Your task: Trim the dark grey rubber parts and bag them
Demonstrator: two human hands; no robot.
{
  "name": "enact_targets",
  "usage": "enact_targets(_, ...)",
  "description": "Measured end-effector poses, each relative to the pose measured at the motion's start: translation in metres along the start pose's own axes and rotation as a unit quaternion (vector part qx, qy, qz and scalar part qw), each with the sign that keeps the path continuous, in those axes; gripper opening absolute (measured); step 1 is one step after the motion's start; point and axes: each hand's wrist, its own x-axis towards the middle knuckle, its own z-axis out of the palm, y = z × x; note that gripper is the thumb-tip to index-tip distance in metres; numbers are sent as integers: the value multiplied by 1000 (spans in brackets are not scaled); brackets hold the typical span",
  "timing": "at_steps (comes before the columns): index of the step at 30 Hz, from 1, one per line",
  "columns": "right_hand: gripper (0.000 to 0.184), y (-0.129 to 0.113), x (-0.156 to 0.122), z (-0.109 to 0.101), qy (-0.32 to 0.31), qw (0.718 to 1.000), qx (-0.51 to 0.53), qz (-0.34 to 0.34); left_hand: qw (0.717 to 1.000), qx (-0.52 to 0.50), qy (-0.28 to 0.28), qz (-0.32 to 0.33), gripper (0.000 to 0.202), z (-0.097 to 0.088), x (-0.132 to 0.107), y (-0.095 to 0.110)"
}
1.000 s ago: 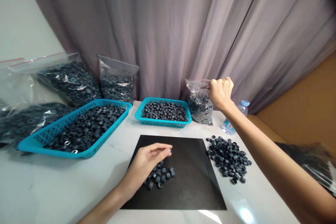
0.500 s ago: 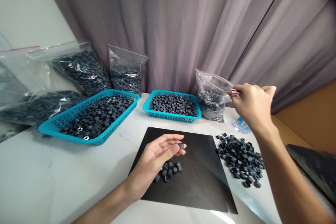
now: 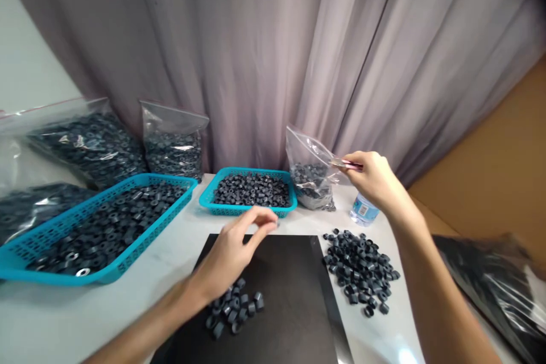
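Observation:
My left hand [image 3: 232,250] is over the far part of a black mat [image 3: 294,296], its thumb and fingertips pinched on a small grey ring [image 3: 277,223], which is mostly hidden and blurred. A loose group of dark grey rings [image 3: 232,308] lies on the mat below this wrist. My right hand [image 3: 370,173] is closed around what look like slim pinkish metal tweezers [image 3: 348,165]. Their tips point left at the mouth of a clear zip bag [image 3: 311,182], partly filled with small dark pieces. Whether the tips grip anything cannot be made out.
A turquoise basket [image 3: 205,200] of dark rings stands behind the mat. A larger one [image 3: 123,266] stands at left, with filled zip bags [image 3: 173,142] behind. Right of the mat lies a heap of rings [image 3: 360,267], near a water bottle [image 3: 364,210]. A curtain hangs behind.
The view has shifted, so the baskets and bags sit further left and lower. My left hand has turned over, knuckles up, and reached forward toward the middle basket. The right hand remains by the bag mouth.

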Motion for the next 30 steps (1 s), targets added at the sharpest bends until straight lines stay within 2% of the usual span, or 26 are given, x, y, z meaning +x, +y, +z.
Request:
enact_targets(2, 32, 1, 3, 4, 3, 999, 33, 12, 989, 78, 27, 122, 7, 0, 44, 18)
enact_targets(4, 37, 1, 4, 6, 14, 998, 66, 19, 966, 123, 44, 223, 9, 4, 89, 37)
enact_targets(7, 32, 0, 6, 9, 30, 991, 127, 33, 953, 137, 31, 269, 10, 20, 140, 54)
enact_targets(9, 30, 1, 8, 11, 44, 984, 168, 38, 948, 146, 8, 282, 15, 34, 160, 56)
enact_targets(12, 37, 7, 11, 14, 71, 974, 214, 38, 941, 170, -33, 291, 19, 49, 176, 48)
enact_targets(16, 38, 17, 13, 16, 96, 968, 232, 33, 929, 215, -59, 297, 22, 51, 186, 38)
enact_targets(18, 36, 20, 14, 17, 105, 968, 224, 31, 925, 235, -50, 295, 27, 48, 182, 39)
enact_targets(20, 33, 22, 14, 17, 115, 969, 216, 33, 924, 248, -31, 289, 33, 44, 168, 46)
enact_targets(23, 27, 22, 12, 16, 128, 972, 196, 28, 923, 260, 25, 282, 38, 31, 128, 54)
enact_targets(25, 24, 18, 9, 12, 145, 978, 153, 6, 916, 277, 68, 283, 33, 18, 94, 50)
enact_targets(27, 23, 6, 4, 5, 184, 979, 83, -22, 933, 274, 47, 228, 28, 1, 59, 34)
enact_targets(28, 23, -3, 0, 1, 208, 976, 44, -37, 949, 265, 19, 170, 26, -8, 42, 21)
enact_targets(30, 24, -25, -7, -4, 230, 970, -10, -79, 971, 218, -85, 44, 25, -24, 12, -9)
